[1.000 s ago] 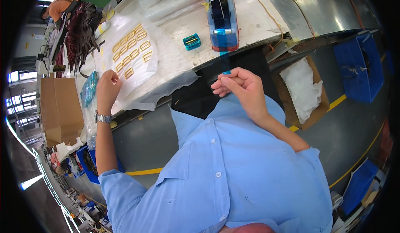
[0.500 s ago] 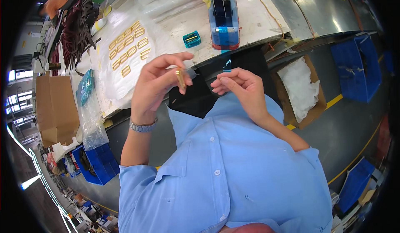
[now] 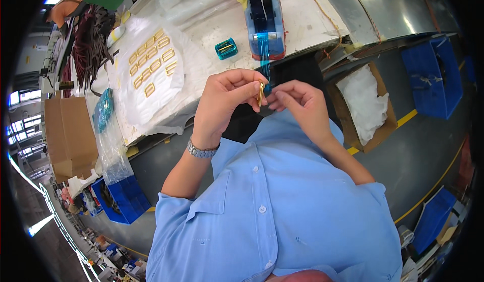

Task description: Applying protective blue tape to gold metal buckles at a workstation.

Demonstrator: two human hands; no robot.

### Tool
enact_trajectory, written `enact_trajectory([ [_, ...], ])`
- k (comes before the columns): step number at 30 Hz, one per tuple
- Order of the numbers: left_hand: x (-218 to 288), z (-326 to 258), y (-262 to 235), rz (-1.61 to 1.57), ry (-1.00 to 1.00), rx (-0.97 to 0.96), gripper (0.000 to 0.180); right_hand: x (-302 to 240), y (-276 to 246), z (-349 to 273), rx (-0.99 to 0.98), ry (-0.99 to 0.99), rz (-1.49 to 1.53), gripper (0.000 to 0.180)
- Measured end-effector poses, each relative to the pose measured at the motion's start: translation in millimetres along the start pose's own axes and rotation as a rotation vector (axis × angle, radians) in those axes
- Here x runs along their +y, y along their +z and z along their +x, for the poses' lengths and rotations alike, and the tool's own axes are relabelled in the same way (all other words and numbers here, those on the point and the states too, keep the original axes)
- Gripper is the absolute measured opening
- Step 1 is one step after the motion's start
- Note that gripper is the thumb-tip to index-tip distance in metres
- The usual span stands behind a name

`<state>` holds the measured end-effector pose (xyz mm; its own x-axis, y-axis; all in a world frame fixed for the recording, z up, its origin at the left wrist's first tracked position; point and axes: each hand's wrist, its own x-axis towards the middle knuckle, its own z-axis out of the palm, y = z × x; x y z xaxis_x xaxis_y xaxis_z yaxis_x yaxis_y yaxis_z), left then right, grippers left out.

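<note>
My left hand (image 3: 227, 100) pinches a gold metal buckle (image 3: 260, 94), held on edge in front of the tape dispenser. A strip of shiny blue tape (image 3: 265, 63) runs from the dispenser (image 3: 266, 40) down to the buckle, bunched dark where they meet. Close beside it is my right hand (image 3: 305, 108), fingers bent in at the tape's end; their tips are slightly blurred. On the table to the left of the dispenser lies a small blue-wrapped piece (image 3: 226, 48) with gold showing through. Farther left, several gold buckles (image 3: 146, 60) lie in rows on a white plastic sheet (image 3: 174, 88).
Clear plastic sleeves (image 3: 191, 0) lie at the table's back. To the right stand a cardboard box with white padding (image 3: 364, 105) and a blue bin (image 3: 433, 80). Left are a cardboard box (image 3: 70, 136), a plastic bag (image 3: 111, 148), a blue bin (image 3: 123, 199) and dark straps (image 3: 93, 35).
My left hand has moved right with the buckle, up to the tape strip and close to my right hand. My right hand has shifted slightly right.
</note>
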<state>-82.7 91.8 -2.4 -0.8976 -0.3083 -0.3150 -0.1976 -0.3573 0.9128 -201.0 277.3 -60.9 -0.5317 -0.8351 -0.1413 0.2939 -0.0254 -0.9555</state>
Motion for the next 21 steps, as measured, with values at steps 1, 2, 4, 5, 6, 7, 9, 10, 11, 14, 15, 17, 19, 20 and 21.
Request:
enact_trajectory([
  [1, 0.9, -2.0, 2.6, 0.001, -0.002, 0.001, 0.017, -1.8, -1.8, 3.2, 0.1, -0.036, 0.024, 0.02],
  [2, 2.4, -4.4, 5.6, 0.039, 0.032, 0.023, 0.017, -10.2, -2.8, 8.1, 0.097, -0.058, 0.024, 0.029],
  [4, 1.3, -6.5, 11.1, 0.078, 0.065, 0.034, 0.016, -17.8, 0.5, 19.5, 0.07, -0.047, 0.079, 0.031],
  [5, -1.0, -7.7, 13.1, 0.093, 0.098, 0.069, 0.015, -20.8, 3.9, 25.1, 0.035, -0.036, 0.134, 0.034],
  [6, -3.0, -9.1, 15.3, 0.107, 0.131, 0.104, 0.015, -24.2, 7.6, 29.2, -0.004, -0.05, 0.155, 0.034],
  [7, -4.5, -10.6, 17.6, 0.107, 0.132, 0.101, 0.015, -24.5, 7.6, 30.7, -0.002, -0.052, 0.154, 0.034],
  [9, -6.3, -14.4, 20.9, 0.206, 0.178, 0.131, 0.013, -25.7, 8.6, 33.6, -0.088, -0.024, 0.096, 0.033],
  [10, -6.3, -16.3, 22.9, 0.205, 0.18, 0.132, 0.013, -26.7, 9.5, 33.4, -0.089, -0.024, 0.094, 0.033],
  [11, -6.5, -19.6, 25.0, 0.195, 0.166, 0.127, 0.012, -27.5, 11.2, 31.2, -0.062, -0.021, 0.118, 0.031],
  [14, -17.3, -31.0, 21.5, 0.24, 0.206, 0.167, 0.011, -26.3, 15.6, 25.3, -0.009, -0.025, 0.162, 0.029],
  [15, -20.2, -34.1, 18.5, 0.297, 0.26, 0.21, 0.011, -25.7, 16.4, 23.9, 0.019, -0.034, 0.183, 0.028],
  [17, -13.6, -41.9, 9.0, 0.44, 0.314, 0.234, 0.011, -26.4, 17.8, 21.8, 0.004, -0.032, 0.188, 0.028],
  [19, -3.1, -47.8, 3.6, 0.584, 0.366, 0.256, 0.01, -26.4, 19.5, 18.9, -0.011, -0.03, 0.195, 0.028],
  [20, 4.2, -49.8, 2.7, 0.614, 0.305, 0.28, 0.009, -26.2, 20.9, 17.7, -0.01, -0.045, 0.176, 0.029],
  [21, 11.1, -50.9, 2.4, 0.643, 0.244, 0.303, 0.008, -26.0, 22.2, 16.7, -0.009, -0.059, 0.156, 0.03],
])
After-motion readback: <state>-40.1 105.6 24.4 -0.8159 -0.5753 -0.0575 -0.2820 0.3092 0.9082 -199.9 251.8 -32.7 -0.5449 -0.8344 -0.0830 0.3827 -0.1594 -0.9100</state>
